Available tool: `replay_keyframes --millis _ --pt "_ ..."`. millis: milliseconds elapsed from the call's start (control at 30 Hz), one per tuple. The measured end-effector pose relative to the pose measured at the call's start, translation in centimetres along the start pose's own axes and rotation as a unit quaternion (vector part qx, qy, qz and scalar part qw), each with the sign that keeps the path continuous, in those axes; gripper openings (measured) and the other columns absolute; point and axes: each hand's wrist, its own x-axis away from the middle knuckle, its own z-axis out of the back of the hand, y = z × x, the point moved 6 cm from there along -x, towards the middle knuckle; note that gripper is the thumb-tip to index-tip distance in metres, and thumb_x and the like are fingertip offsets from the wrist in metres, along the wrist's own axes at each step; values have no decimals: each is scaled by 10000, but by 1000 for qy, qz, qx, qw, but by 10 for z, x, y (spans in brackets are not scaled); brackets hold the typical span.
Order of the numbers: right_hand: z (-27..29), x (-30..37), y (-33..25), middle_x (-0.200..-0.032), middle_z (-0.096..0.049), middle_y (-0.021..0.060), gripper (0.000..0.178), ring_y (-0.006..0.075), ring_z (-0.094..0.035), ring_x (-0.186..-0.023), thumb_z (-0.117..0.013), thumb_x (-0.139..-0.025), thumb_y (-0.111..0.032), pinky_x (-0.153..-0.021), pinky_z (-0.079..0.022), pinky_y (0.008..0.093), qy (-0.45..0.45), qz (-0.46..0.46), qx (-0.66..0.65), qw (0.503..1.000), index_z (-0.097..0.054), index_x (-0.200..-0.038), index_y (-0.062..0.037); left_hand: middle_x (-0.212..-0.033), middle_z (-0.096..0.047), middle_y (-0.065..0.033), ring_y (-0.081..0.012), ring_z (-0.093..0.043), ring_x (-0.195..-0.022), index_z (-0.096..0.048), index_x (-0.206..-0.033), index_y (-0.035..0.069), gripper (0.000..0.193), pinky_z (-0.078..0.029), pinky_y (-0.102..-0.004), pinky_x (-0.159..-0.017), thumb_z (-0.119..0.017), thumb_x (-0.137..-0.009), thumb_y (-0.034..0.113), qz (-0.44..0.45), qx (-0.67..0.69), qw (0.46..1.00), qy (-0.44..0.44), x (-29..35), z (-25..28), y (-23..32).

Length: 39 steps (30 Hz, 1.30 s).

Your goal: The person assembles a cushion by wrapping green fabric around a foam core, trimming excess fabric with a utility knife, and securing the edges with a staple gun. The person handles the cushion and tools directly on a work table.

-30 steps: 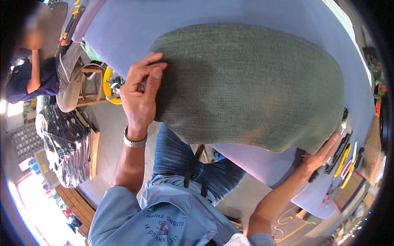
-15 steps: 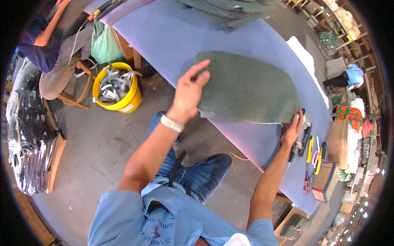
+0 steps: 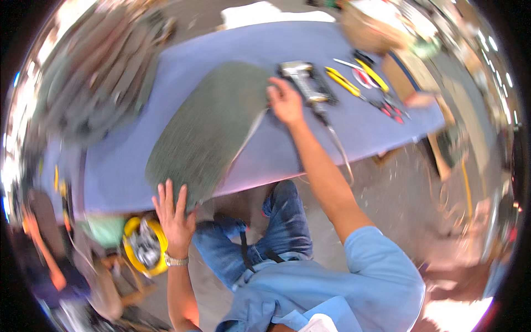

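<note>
A dark green cloth-covered panel point(image 3: 213, 122) with rounded corners lies slantwise on the blue-topped table point(image 3: 127, 171). A pale strip shows along its right-hand long edge. My left hand point(image 3: 176, 218) rests at the panel's near left end, fingers spread over the cloth. At the far right end, my right hand point(image 3: 286, 102) holds the panel's edge, its fingers bent against the corner; the thumb is hard to make out. Just beyond that hand lies a metal staple gun point(image 3: 301, 80), blurred, with an air hose point(image 3: 343, 152) running off the table's near edge.
Yellow cutters point(image 3: 343, 81), scissors point(image 3: 362, 77) and red-handled pliers point(image 3: 390, 108) lie to the right, beside a box point(image 3: 406, 74). Grey-green pieces point(image 3: 99, 77) are piled at the left. A yellow bucket point(image 3: 160, 264) of scraps stands below; another person's arm point(image 3: 47, 257) shows at far left.
The view has turned to the right, swinging the table round in the picture. My left hand has come down onto the panel's end. My right hand stays at the other end.
</note>
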Motion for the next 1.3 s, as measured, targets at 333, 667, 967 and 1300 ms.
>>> replay_keyframes --millis 333,667,967,1300 --pt "148 -8 -21 -1150 -701 173 311 327 -699 -1027 -627 -924 -191 -929 -558 448 88 29 161 983 -710 -1200 -74 -1207 -718 -238 -310 -691 -1060 -646 -1317 -45 471 -541 -407 -932 -784 -919 165 100 133 980 111 -114 69 -21" --pt "192 -61 61 -1279 -647 174 352 335 -673 -1166 -713 -856 -142 -933 -576 458 -24 -105 464 879 -683 -1197 -57 -1451 -547 -265 -382 -574 -1293 -456 -1496 -44 688 -466 -483 -1086 -659 -1014 403 156 254 902 314 -80 81 52" --pt "198 -71 -108 -1088 -709 208 323 347 -716 -954 -748 -886 -279 -794 -570 467 77 85 161 980 -676 -1056 -15 -1546 -443 -261 -368 -496 -1384 -395 -1531 -49 685 -418 -505 -1143 -622 -1036 366 78 175 936 297 -91 61 93" --pt "122 8 -283 -946 -757 201 229 204 -614 -476 -560 -1042 -214 -396 -464 301 -139 161 -524 825 -540 -1240 -101 -1695 -183 -221 -393 -391 -1474 -60 -1621 13 1002 -393 -447 -1162 -747 -896 89 84 474 864 149 -101 44 92"
